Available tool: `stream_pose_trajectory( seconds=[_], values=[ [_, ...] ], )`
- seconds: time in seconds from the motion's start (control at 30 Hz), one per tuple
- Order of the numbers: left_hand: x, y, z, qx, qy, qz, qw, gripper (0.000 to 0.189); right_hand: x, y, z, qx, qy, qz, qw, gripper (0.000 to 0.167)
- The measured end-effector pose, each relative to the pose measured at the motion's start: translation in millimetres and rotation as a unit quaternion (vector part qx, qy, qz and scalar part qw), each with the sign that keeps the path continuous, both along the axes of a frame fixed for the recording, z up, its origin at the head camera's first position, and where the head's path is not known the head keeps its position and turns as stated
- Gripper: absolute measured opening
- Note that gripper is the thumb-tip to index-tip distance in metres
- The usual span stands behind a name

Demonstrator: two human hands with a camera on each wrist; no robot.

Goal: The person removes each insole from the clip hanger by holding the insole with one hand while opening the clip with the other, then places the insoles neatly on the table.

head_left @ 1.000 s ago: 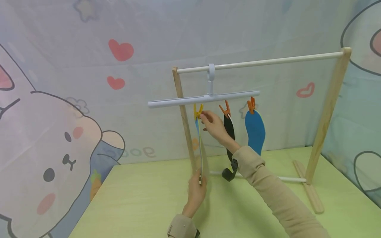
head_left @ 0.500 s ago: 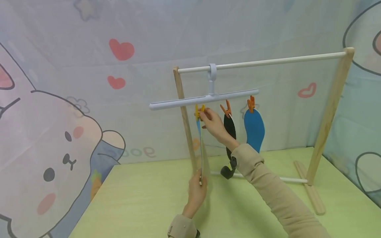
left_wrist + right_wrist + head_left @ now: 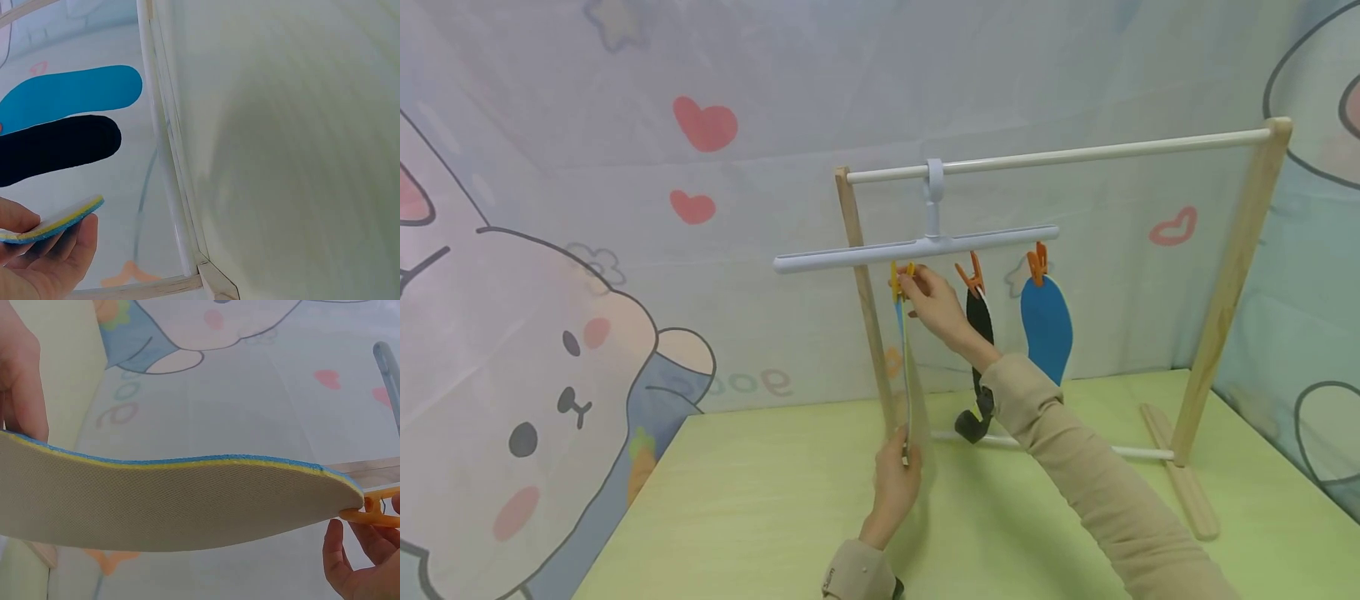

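Observation:
An insole, beige mesh below with a yellow and blue edge, hangs edge-on in the head view. Its lower end is held between the thumb and fingers of my left hand. At its top end a yellow clothespin bites the tip. My right hand pinches that clothespin just under the white hanger. To the right on the hanger, a black insole and a blue insole hang from orange clothespins. My fingers partly cover the yellow clothespin.
The hanger hooks over the white top rail of a rack with wooden posts. A white lower rail and a wooden foot sit near the pale green table. Behind hangs a cartoon-printed cloth.
My right hand has moved slightly up and left, its fingertips now covering more of the yellow clothespin. The hanger and blue insole sway a little. My left hand stays in place.

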State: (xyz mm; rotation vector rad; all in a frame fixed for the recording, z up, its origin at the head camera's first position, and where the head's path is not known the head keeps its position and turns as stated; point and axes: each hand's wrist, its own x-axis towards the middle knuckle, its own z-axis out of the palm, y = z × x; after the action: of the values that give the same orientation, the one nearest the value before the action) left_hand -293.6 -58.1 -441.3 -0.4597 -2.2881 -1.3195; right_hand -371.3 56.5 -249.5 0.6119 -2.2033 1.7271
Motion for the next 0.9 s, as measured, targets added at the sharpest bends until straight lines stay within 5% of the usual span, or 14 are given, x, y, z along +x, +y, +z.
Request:
stream_pose_trajectory(
  seconds=[0.9],
  values=[
    [4.0, -0.4, -0.6, -0.009, 0.007, -0.001, 0.9999, 0.024, 5.8, -5.6, 5.5, 0.038, 0.047, -0.042, 0.9973, 0.035]
  ],
)
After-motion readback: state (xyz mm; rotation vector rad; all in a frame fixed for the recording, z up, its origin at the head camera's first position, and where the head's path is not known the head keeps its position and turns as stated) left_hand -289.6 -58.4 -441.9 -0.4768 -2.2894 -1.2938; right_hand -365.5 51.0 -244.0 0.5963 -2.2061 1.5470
